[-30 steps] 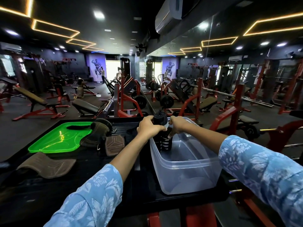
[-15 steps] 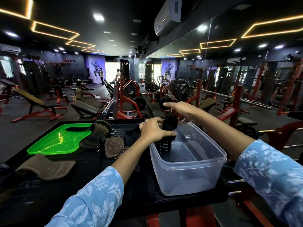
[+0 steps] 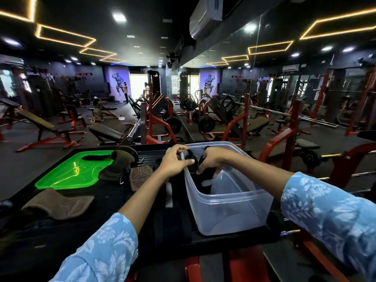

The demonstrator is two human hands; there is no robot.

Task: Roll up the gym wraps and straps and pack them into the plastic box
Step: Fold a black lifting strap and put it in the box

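A clear plastic box (image 3: 230, 210) stands on the black table to the right of centre. Over its far left corner both hands hold a black strap with white markings (image 3: 203, 180), which hangs down into the box. My left hand (image 3: 175, 159) pinches the strap's upper end at the box rim. Just right of it, my right hand (image 3: 211, 161) grips the strap inside the box, fingers curled round it. Brown leather grip pads lie on the table: one at the near left (image 3: 59, 204), one in the middle (image 3: 141, 176).
A bright green tray (image 3: 69, 174) lies at the table's left, with a dark strap (image 3: 95, 157) on it and a brown padded wrap (image 3: 118, 165) over its right edge. Beyond the table stand red gym benches and weight machines; a mirror wall runs along the right.
My right hand has come down from above the box to the strap inside it. The strap, held upright before, now hangs lower into the box. My left hand has shifted to the rim.
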